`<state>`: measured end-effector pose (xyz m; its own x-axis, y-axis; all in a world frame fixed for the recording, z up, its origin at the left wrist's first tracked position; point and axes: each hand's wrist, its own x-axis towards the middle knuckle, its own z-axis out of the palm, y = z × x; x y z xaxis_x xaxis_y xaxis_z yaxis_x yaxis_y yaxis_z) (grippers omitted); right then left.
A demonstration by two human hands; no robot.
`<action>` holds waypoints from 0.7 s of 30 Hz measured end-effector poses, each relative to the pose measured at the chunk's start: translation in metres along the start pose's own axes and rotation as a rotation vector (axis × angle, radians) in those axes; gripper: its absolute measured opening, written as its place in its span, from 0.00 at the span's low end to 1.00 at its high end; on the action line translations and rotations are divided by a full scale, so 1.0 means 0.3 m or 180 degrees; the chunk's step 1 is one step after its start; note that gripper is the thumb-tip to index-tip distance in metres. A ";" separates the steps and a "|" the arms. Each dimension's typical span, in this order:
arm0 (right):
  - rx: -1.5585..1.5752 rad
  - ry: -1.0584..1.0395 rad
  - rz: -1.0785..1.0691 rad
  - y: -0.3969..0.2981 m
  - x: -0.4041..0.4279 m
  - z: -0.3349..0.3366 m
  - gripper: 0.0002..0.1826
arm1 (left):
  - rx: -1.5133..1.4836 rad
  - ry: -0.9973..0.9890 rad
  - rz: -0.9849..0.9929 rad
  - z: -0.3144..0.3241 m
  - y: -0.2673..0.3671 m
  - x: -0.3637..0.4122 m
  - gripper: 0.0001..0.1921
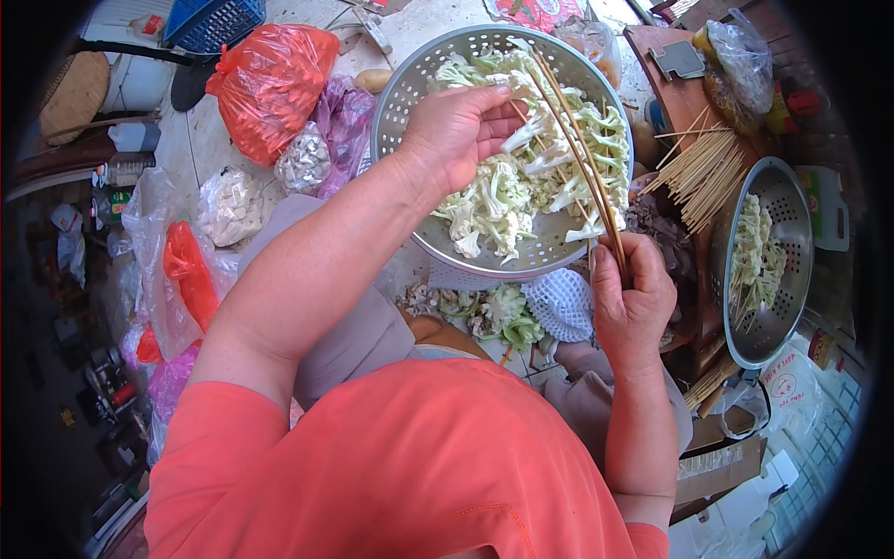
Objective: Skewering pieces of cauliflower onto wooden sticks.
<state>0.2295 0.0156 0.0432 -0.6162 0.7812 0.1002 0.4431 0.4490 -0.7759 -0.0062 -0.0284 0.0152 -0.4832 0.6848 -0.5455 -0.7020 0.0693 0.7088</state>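
My right hand (632,304) grips a few thin wooden skewers (583,161) by their lower ends, slanting up to the left. Cauliflower florets (552,157) line one of these sticks; overlap hides which are pierced. Close to that stick's upper tip is my left hand (464,133), palm turned up, thumb and fingers apart with nothing visibly pinched. Whether a fingertip touches the stick, I cannot tell. Under both lies a large perforated metal colander (399,119) with loose cauliflower (482,209) in it. More skewered pieces rest along its right side.
On a reddish-brown wooden surface (653,59) at right lies a bundle of bare skewers (702,175). A second colander (786,272) holds cauliflower skewers (754,255). Leaf trimmings (506,311) lie below the big colander. A red plastic bag (272,91) and a blue basket (213,24) stand upper left.
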 end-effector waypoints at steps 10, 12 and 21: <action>-0.0173 -0.0066 -0.0090 -0.007 0.013 0.013 0.03 | -0.0066 -0.0090 -0.0083 0.026 -0.037 -0.023 0.12; -0.0147 -0.0037 -0.0076 -0.001 0.015 0.015 0.03 | -0.0155 -0.0152 -0.0033 0.033 -0.035 -0.027 0.11; 0.0863 -0.0083 0.0484 0.054 -0.006 0.063 0.02 | -0.0255 -0.0302 0.0309 0.062 -0.031 -0.050 0.12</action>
<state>0.2256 0.0132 0.0188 -0.5742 0.8176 -0.0431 0.3440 0.1931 -0.9189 0.0173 -0.0258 0.0250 -0.5019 0.7512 -0.4286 -0.6956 -0.0561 0.7162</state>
